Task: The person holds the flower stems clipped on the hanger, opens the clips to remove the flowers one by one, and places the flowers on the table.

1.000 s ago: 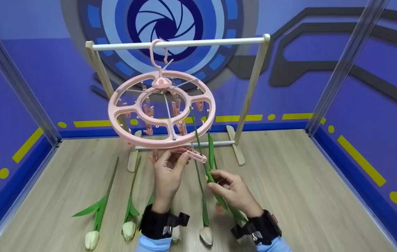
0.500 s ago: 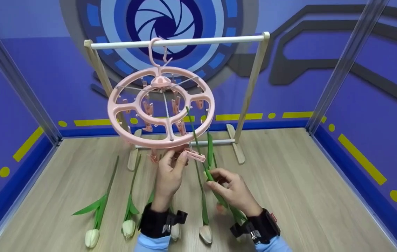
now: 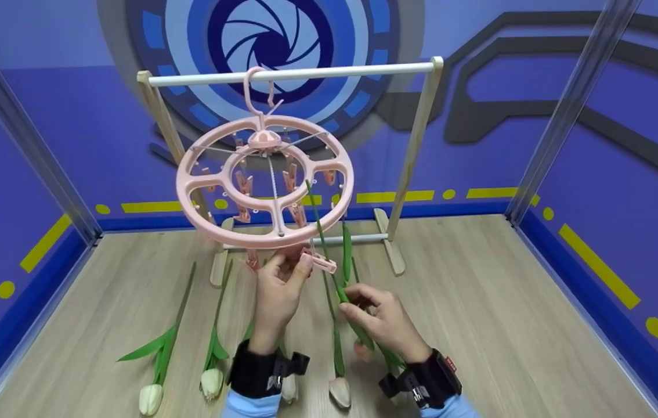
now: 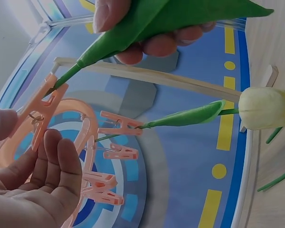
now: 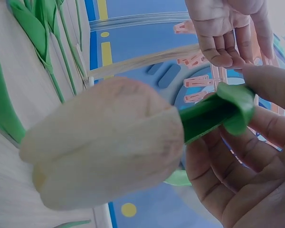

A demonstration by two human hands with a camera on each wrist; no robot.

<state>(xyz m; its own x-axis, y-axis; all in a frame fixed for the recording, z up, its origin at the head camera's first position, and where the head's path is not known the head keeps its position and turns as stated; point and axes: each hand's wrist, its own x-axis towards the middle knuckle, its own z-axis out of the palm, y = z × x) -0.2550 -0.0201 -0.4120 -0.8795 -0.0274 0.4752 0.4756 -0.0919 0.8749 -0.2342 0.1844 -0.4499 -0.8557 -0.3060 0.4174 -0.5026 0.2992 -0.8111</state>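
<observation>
A round pink clip hanger point(image 3: 265, 180) hangs by its hook from the white rod point(image 3: 306, 72) of a wooden rack. My left hand point(image 3: 294, 265) pinches a pink clip point(image 3: 320, 263) at the ring's near edge; the left wrist view shows that clip point(image 4: 38, 118) between thumb and fingers. My right hand point(image 3: 347, 302) grips a tulip's green stem point(image 3: 320, 232), which rises past the clip. Whether the clip has closed on the stem I cannot tell. The tulip's pale bloom point(image 5: 104, 142) hangs below my right hand point(image 5: 247, 156).
Several tulips lie on the wooden floor in front of me, blooms toward me, among them ones at the left point(image 3: 152, 397), centre-left point(image 3: 211, 383) and centre point(image 3: 340, 392). Blue walls and metal corner posts point(image 3: 567, 110) enclose the space. More pink clips point(image 4: 118, 152) dangle under the ring.
Both hands and the stem have drifted slightly left and up, and the hanger has swung a little left. Both grips are unchanged.
</observation>
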